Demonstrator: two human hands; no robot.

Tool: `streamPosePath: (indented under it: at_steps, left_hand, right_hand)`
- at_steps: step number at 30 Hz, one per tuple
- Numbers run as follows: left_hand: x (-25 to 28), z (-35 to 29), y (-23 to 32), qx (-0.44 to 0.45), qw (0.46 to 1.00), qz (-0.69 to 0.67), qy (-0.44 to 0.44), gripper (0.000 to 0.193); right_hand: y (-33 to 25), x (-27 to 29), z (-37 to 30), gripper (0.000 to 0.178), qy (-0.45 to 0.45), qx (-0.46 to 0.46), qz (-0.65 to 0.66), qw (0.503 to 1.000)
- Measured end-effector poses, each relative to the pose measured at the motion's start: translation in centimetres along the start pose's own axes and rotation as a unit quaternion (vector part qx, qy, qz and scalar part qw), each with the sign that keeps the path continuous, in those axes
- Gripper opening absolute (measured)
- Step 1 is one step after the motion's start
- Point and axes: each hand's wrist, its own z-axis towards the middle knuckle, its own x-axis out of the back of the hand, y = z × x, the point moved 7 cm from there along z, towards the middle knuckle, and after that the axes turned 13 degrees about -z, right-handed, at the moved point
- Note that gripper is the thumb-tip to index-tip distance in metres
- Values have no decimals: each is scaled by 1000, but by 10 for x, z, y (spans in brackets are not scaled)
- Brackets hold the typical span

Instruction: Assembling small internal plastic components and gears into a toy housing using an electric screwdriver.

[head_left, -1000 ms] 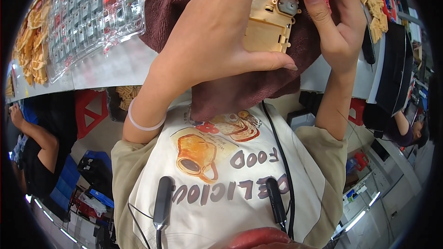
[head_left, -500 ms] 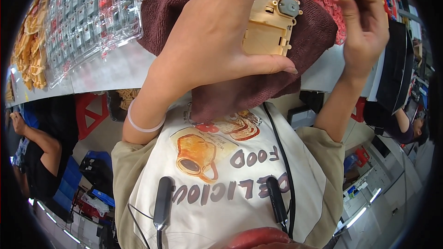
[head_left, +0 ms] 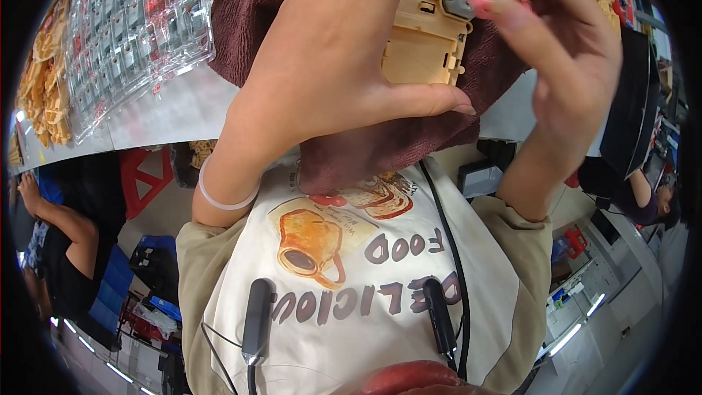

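Under my left hand lies a cream plastic housing with small posts and a rectangular recess. My left thumb presses along its near edge, and the other fingers go out of view at the top. A grey motor-like part is set in the housing's right side. In my right hand, thumb and fingertips pinch a small pink plastic piece right over the grey part. Whether the piece touches it, I cannot tell. Beneath the housing is a folded maroon towel.
Clear blister trays with rows of grey parts stand at the left. Beyond them is a pile of cream plastic parts. The white table curves in front of me. A black panel is at the right, and other people sit at both sides.
My right hand has moved left from beside the pile of pink pieces to the housing, carrying one pink piece. My left hand stays on the housing, which has shifted slightly.
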Motion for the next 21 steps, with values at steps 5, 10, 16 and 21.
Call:
streamPosePath:
  at_steps: [5,10,16,21]
  left_hand:
    - [2,-3,-11,212,975,19,-64,92]
    - [4,-6,-15,216,975,16,-50,90]
    - [1,-7,-18,218,975,8,-37,87]
    - [1,-6,-21,217,976,4,-34,85]
  right_hand:
    - [1,-13,-9,13,105,-20,-146,984]
    - [-13,-18,-16,18,122,81,-281,949]
    - [-15,-21,-16,20,145,70,-336,928]
    - [-30,-26,-4,22,77,102,-427,895]
